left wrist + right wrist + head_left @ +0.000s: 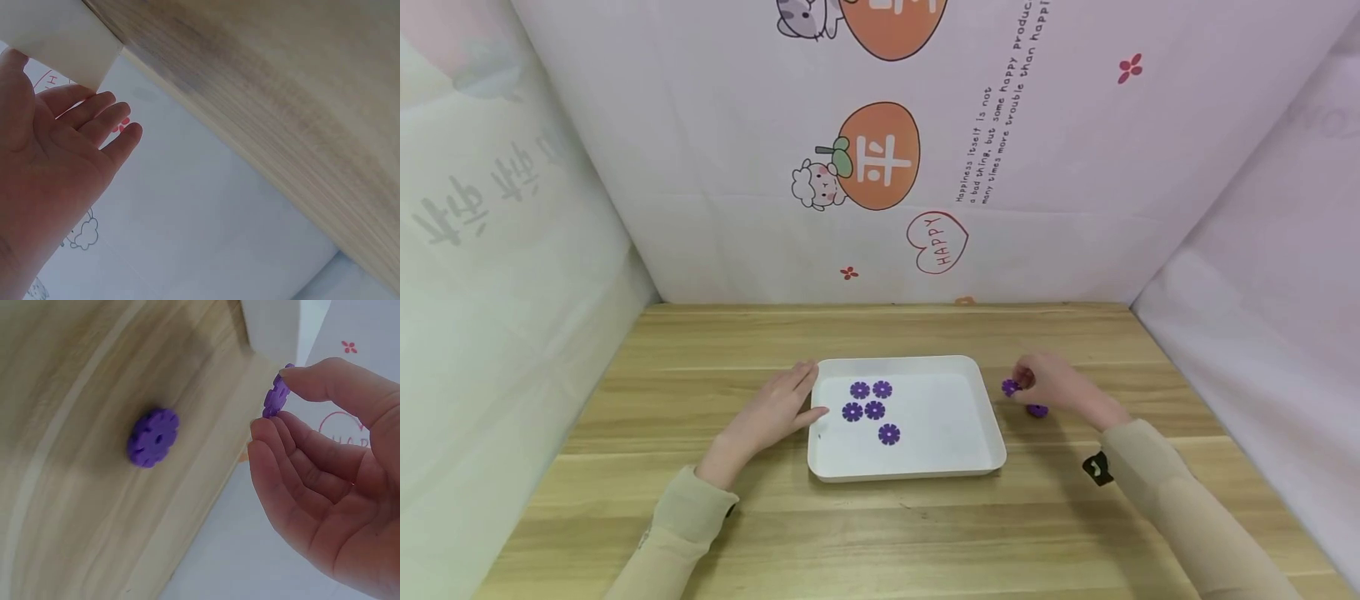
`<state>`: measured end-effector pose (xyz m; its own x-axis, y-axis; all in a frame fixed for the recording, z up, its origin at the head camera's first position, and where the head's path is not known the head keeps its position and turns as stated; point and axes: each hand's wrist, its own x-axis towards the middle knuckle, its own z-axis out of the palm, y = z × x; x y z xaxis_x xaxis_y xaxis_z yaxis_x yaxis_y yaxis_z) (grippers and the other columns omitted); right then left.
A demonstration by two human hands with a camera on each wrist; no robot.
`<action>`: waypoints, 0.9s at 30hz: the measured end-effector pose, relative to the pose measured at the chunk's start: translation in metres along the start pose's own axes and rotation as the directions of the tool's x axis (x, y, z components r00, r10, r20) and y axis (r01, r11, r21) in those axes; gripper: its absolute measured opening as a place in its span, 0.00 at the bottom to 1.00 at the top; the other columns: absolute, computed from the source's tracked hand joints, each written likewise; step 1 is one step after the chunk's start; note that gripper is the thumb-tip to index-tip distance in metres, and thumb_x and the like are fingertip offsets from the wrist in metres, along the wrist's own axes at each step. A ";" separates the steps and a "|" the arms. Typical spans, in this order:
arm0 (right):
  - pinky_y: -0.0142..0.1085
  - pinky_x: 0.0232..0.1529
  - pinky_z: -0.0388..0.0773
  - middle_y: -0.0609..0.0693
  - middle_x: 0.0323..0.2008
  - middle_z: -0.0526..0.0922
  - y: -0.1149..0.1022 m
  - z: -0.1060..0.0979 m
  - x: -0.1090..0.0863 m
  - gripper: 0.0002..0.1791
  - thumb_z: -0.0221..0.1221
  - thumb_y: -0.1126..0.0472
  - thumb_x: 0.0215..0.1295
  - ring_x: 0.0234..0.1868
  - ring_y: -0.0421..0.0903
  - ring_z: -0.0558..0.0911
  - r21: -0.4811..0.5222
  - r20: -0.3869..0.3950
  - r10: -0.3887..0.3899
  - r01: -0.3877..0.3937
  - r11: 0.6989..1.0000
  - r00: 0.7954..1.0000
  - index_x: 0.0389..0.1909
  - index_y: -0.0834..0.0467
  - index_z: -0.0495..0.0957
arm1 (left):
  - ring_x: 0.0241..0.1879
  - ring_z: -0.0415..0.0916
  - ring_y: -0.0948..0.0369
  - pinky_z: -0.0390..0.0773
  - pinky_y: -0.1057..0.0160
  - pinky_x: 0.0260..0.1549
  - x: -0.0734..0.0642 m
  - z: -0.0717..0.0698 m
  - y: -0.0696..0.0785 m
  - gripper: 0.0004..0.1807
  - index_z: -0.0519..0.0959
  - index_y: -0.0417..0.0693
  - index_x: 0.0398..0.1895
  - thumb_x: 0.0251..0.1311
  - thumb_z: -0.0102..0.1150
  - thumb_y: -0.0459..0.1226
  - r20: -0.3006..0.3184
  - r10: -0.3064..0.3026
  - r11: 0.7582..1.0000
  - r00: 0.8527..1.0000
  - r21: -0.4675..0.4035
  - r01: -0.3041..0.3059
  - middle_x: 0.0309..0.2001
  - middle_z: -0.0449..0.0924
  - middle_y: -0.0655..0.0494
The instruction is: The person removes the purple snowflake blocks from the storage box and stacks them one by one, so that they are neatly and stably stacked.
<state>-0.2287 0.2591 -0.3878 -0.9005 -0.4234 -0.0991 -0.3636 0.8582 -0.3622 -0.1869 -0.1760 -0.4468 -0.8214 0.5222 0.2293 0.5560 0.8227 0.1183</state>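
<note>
A white tray [925, 477] sits on the wooden table, with several purple notched discs [889, 434] lying flat in its left part. My left hand [782, 406] rests at the tray's left edge, thumb over the rim and the other fingers fairly straight at the far-left corner. In the left wrist view, the fingers [122, 142] touch the tray wall [62, 44]. To the right of the tray, my right hand [1056, 386] pinches a purple notched disc [277, 397] between thumb and fingertips, above the table. Another purple disc [153, 437] lies on the wood below that hand.
The wooden table [917, 542] extends around the tray. A printed white cloth [737, 208] hangs behind it, with pale cloth walls at left [497, 275] and right [1262, 275]. A small black item [1097, 468] shows beside the right cuff.
</note>
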 end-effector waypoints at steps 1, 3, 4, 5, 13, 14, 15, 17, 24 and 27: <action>0.40 0.36 0.83 0.55 0.31 0.84 0.002 0.000 -0.001 0.12 0.69 0.63 0.54 0.32 0.45 0.80 0.001 0.002 0.004 -0.004 1.000 1.000 0.35 0.67 0.81 | 0.68 0.68 0.40 0.72 0.43 0.67 0.000 0.000 0.000 0.39 0.65 0.26 0.68 0.68 0.58 0.51 -0.002 0.001 1.000 1.000 0.001 -0.001 0.68 0.68 0.32; 0.39 0.36 0.83 0.56 0.30 0.84 0.005 0.001 -0.002 0.12 0.69 0.63 0.53 0.32 0.45 0.80 0.000 0.009 0.012 -0.012 1.000 1.000 0.34 0.67 0.81 | 0.68 0.68 0.40 0.72 0.43 0.67 0.000 0.000 0.000 0.39 0.65 0.26 0.68 0.68 0.58 0.51 -0.004 0.002 1.000 1.000 0.000 -0.002 0.68 0.68 0.32; 0.39 0.36 0.83 0.56 0.30 0.84 0.007 0.002 -0.003 0.12 0.68 0.64 0.53 0.32 0.44 0.80 -0.001 0.013 0.016 -0.016 1.000 1.000 0.34 0.67 0.81 | 0.68 0.68 0.40 0.72 0.43 0.67 -0.001 0.001 0.000 0.39 0.66 0.26 0.68 0.67 0.58 0.50 -0.004 0.002 1.000 1.000 0.000 -0.002 0.68 0.68 0.32; 0.39 0.36 0.83 0.56 0.30 0.84 0.009 0.003 -0.004 0.12 0.68 0.64 0.52 0.31 0.44 0.80 -0.005 0.015 0.020 -0.020 1.000 1.000 0.34 0.67 0.81 | 0.68 0.68 0.40 0.72 0.43 0.67 -0.001 0.001 0.000 0.39 0.66 0.26 0.68 0.68 0.58 0.51 -0.003 0.002 1.000 1.000 -0.001 -0.002 0.68 0.68 0.32; 0.37 0.33 0.81 0.54 0.28 0.83 0.023 0.010 -0.012 0.10 0.69 0.64 0.52 0.30 0.44 0.78 -0.002 0.023 0.054 -0.054 0.999 0.998 0.32 0.67 0.81 | 0.69 0.68 0.40 0.72 0.43 0.67 -0.001 0.001 -0.001 0.39 0.65 0.26 0.68 0.68 0.57 0.51 0.002 0.003 1.000 1.000 0.001 -0.003 0.68 0.68 0.32; 0.37 0.33 0.81 0.54 0.28 0.83 0.024 0.010 -0.013 0.10 0.69 0.64 0.53 0.30 0.44 0.78 -0.001 0.020 0.059 -0.059 0.998 0.998 0.32 0.67 0.81 | 0.69 0.68 0.40 0.72 0.43 0.67 -0.001 0.001 -0.001 0.39 0.65 0.26 0.68 0.68 0.57 0.51 0.002 0.002 1.000 1.000 0.002 -0.002 0.68 0.68 0.32; 0.37 0.33 0.80 0.55 0.28 0.83 0.026 0.011 -0.014 0.11 0.69 0.64 0.53 0.30 0.44 0.78 -0.004 0.017 0.063 -0.062 0.998 0.998 0.32 0.67 0.81 | 0.69 0.68 0.40 0.72 0.43 0.67 -0.001 0.001 -0.001 0.39 0.65 0.26 0.68 0.68 0.57 0.51 0.002 0.003 1.000 1.000 0.002 -0.003 0.68 0.68 0.32; 0.38 0.34 0.80 0.55 0.29 0.83 0.029 0.012 -0.015 0.11 0.69 0.64 0.53 0.31 0.45 0.78 -0.013 0.007 0.070 -0.070 0.997 0.998 0.32 0.67 0.81 | 0.69 0.68 0.40 0.72 0.43 0.67 0.000 0.001 -0.001 0.39 0.65 0.26 0.68 0.68 0.57 0.51 0.003 0.001 1.000 1.000 -0.001 -0.001 0.68 0.68 0.32; 0.42 0.35 0.82 0.57 0.29 0.83 0.037 0.013 -0.018 0.12 0.70 0.64 0.53 0.31 0.47 0.80 -0.027 -0.006 0.073 -0.073 0.997 0.997 0.32 0.68 0.80 | 0.69 0.68 0.40 0.72 0.43 0.67 0.000 0.001 -0.001 0.40 0.65 0.26 0.68 0.68 0.57 0.51 -0.003 0.005 1.000 1.000 0.001 -0.005 0.68 0.68 0.32; 0.42 0.36 0.83 0.57 0.29 0.83 0.038 0.012 -0.020 0.12 0.70 0.64 0.53 0.32 0.47 0.80 -0.022 0.003 0.076 -0.076 0.997 0.997 0.33 0.68 0.80 | 0.68 0.68 0.40 0.72 0.43 0.67 0.000 0.001 -0.002 0.40 0.65 0.26 0.68 0.68 0.57 0.51 -0.007 0.010 1.000 1.000 0.007 -0.010 0.68 0.68 0.32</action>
<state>-0.2217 0.2963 -0.4110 -0.9247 -0.3580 -0.1292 -0.2995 0.8940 -0.3333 -0.1880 -0.1771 -0.4484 -0.8151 0.5286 0.2372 0.5630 0.8192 0.1093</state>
